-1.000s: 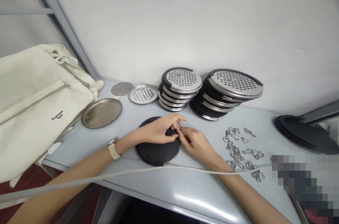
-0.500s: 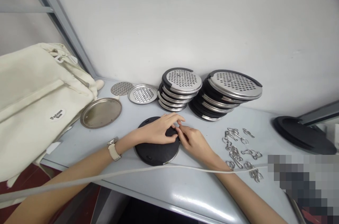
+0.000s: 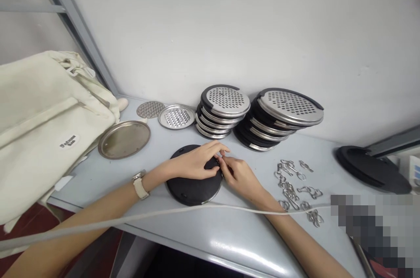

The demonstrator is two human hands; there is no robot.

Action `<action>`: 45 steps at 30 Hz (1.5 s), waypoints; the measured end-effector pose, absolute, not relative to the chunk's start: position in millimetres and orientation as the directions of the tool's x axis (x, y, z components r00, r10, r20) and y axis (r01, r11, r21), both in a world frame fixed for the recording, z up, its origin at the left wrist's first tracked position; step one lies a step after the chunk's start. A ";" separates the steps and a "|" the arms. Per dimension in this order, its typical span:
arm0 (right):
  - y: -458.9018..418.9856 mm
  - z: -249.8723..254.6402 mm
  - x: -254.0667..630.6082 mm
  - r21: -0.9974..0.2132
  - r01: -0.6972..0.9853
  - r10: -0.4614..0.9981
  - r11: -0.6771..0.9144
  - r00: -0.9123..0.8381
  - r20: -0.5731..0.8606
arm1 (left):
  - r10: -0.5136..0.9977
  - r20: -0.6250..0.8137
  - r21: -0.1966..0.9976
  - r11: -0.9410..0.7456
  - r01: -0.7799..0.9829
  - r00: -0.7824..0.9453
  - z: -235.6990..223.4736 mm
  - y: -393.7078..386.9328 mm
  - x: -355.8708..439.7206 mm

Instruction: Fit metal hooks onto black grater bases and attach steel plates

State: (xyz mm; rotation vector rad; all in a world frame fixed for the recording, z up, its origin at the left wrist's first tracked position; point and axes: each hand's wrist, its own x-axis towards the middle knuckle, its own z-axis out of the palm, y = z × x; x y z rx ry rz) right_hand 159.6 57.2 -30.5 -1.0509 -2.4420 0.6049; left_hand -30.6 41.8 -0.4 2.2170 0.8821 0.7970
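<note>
A round black disc (image 3: 193, 192) with a thin metal rim lies on the grey table (image 3: 157, 225). My left hand (image 3: 197, 160) lies across its top, thumb stretched along the surface and some fingers bent over the far right edge, holding it. At that same edge my right hand (image 3: 241, 175) pinches with thumb and index finger, close against the left fingertips. Whatever is between the right fingers is too small and hidden to make out. Behind stand two stacks of round graters, the left stack (image 3: 226, 100) and the right stack (image 3: 290, 105), with black rims and perforated metal faces.
Several metal clasps with rings (image 3: 288, 188) lie right of my right hand. A loose grater disc (image 3: 177, 117), a flat perforated disc (image 3: 151, 109) and a plain metal plate (image 3: 124, 139) are at left, beside a cream bag (image 3: 39, 107). Black discs (image 3: 370, 168) sit far right. A pale cord (image 3: 164, 211) crosses in front.
The view shifts very slightly. Both hands stay at the disc's edge in almost the same pose, and nothing else on the table has visibly moved.
</note>
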 end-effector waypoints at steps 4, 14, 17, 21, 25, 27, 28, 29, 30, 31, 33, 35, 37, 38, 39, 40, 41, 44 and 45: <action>57.4 -31.0 159.7 -0.534 0.572 0.750 0.623 -0.629 0.202 | 0.741 0.304 0.703 -0.599 0.383 0.599 -0.4 42.1 -30.3; 57.8 -30.4 159.7 -0.528 0.577 0.756 0.623 -0.616 0.220 | 0.741 0.310 0.680 -0.611 0.406 0.596 0.6 41.1 -30.7; 57.8 -30.7 160.4 -0.521 0.594 0.766 0.613 -0.609 0.207 | 0.749 0.304 0.697 -0.596 0.399 0.588 -0.8 41.6 -30.9; 57.6 -29.1 161.4 -0.533 0.578 0.755 0.618 -0.625 0.197 | 0.753 0.299 0.714 -0.584 0.386 0.587 -1.0 41.8 -30.6; 58.2 -26.4 162.6 -0.537 0.560 0.738 0.631 -0.645 0.196 | 0.754 0.297 0.722 -0.579 0.379 0.586 -0.4 41.4 -30.6; 58.8 -26.2 163.0 -0.533 0.560 0.736 0.634 -0.649 0.193 | 0.757 0.293 0.729 -0.572 0.375 0.584 -0.6 41.3 -30.8; 59.2 -26.4 163.0 -0.532 0.561 0.736 0.634 -0.650 0.192 | 0.758 0.293 0.732 -0.571 0.373 0.583 -0.7 41.3 -30.9; 59.5 -26.8 163.0 -0.533 0.561 0.736 0.633 -0.649 0.191 | 0.758 0.294 0.733 -0.570 0.372 0.582 -0.8 41.3 -31.0; 59.7 -27.3 162.9 -0.536 0.562 0.738 0.630 -0.648 0.189 | 0.757 0.296 0.732 -0.571 0.370 0.582 -0.9 41.4 -31.0; 59.9 -27.9 162.8 -0.541 0.562 0.741 0.625 -0.645 0.187 | 0.756 0.297 0.731 -0.573 0.371 0.583 -0.9 41.4 -31.1; 60.2 -28.8 162.5 -0.555 0.562 0.748 0.614 -0.639 0.180 | 0.754 0.302 0.726 -0.578 0.372 0.583 -0.8 41.6 -31.0; 60.2 -29.1 162.2 -0.567 0.559 0.751 0.604 -0.637 0.173 | 0.754 0.304 0.722 -0.581 0.375 0.583 -0.9 41.7 -30.9; 60.0 -28.9 162.1 -0.573 0.557 0.752 0.601 -0.638 0.168 | 0.753 0.307 0.721 -0.583 0.375 0.582 -1.2 42.0 -31.0; 59.8 -28.7 162.0 -0.573 0.557 0.751 0.601 -0.639 0.167 | 0.751 0.308 0.720 -0.585 0.373 0.584 -1.4 42.1 -31.1; 59.6 -28.5 161.9 -0.572 0.557 0.751 0.602 -0.639 0.168 | 0.750 0.308 0.720 -0.586 0.372 0.586 -1.7 42.2 -31.2; 59.4 -28.2 161.8 -0.570 0.558 0.751 0.603 -0.638 0.170 | 0.749 0.309 0.719 -0.587 0.371 0.587 -1.9 42.3 -31.2; 59.1 -28.0 161.6 -0.566 0.559 0.750 0.605 -0.639 0.171 | 0.748 0.308 0.718 -0.588 0.372 0.588 -1.9 42.3 -31.3; 58.1 -27.3 161.1 -0.556 0.566 0.751 0.609 -0.636 0.177 | 0.745 0.306 0.714 -0.591 0.374 0.593 -0.9 42.2 -31.1; 57.8 -27.1 161.1 -0.554 0.566 0.751 0.610 -0.636 0.177 | 0.742 0.306 0.714 -0.593 0.372 0.596 -0.3 42.0 -30.9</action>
